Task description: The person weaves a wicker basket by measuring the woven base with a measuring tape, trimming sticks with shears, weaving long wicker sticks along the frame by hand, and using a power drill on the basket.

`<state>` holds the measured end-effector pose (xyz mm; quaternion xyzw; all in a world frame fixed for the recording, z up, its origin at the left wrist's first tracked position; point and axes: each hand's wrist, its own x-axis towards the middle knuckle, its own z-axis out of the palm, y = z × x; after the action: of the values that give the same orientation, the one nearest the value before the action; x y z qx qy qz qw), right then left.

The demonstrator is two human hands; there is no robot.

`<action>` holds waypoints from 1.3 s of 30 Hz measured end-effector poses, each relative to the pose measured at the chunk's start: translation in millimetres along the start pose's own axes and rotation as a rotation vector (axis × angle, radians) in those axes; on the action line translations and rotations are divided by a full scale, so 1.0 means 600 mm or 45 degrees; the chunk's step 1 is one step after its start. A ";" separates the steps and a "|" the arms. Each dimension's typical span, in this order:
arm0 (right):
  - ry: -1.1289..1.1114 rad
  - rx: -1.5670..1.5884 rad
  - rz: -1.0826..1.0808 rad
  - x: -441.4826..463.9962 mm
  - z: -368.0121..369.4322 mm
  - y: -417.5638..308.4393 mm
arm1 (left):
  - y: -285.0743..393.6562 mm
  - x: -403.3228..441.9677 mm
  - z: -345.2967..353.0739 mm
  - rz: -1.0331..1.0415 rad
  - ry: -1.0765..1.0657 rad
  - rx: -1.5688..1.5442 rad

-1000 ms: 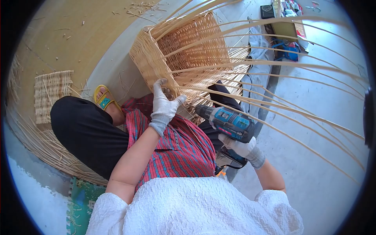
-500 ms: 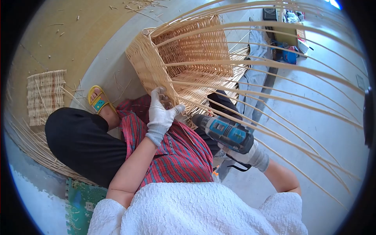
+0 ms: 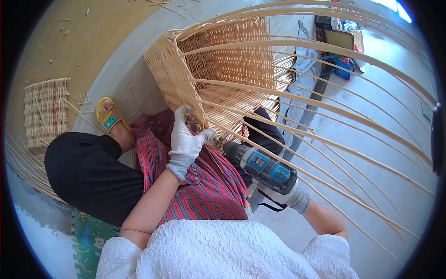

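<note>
A wicker basket (image 3: 168,76) lies tilted on its side across my lap, its opening towards the right. Long uncut canes (image 3: 297,95) fan out from its rim to the right. My left hand (image 3: 185,142), in a white glove, grips the basket's lower near corner, fingers curled over the edge and thumb stretched along it. A blue and black cordless drill (image 3: 270,171) is in my gloved right hand (image 3: 283,191), mostly hidden behind it. The drill's chuck points up and left, just below the basket corner; its tip is hard to make out.
A flat woven panel (image 3: 46,111) lies on the floor at left, with loose canes (image 3: 37,172) near my knee. Cane scraps (image 3: 162,7) litter the floor above. A grey cloth (image 3: 302,88) and a blue object (image 3: 343,69) are beyond the basket on the right.
The view has shifted slightly. The drill has dropped a little and drawn slightly away from the basket corner, tilting more steeply. My left hand keeps its grip on the basket.
</note>
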<state>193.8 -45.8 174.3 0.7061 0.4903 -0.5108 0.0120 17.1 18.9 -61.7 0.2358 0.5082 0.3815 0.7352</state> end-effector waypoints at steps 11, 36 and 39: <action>-0.006 -0.201 -0.144 0.017 -0.013 -0.001 | -0.004 0.002 -0.002 -0.002 -0.019 0.032; 0.199 0.167 -0.337 -0.141 0.033 0.043 | -0.078 0.087 -0.020 0.051 0.104 0.446; 0.171 0.067 -0.661 -0.126 0.081 0.049 | -0.064 0.085 -0.020 0.109 0.192 0.660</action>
<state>180.3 -137.3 192.3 0.5891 0.6411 -0.4614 -0.1704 28.0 36.4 -123.5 0.4083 0.6317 0.2861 0.5936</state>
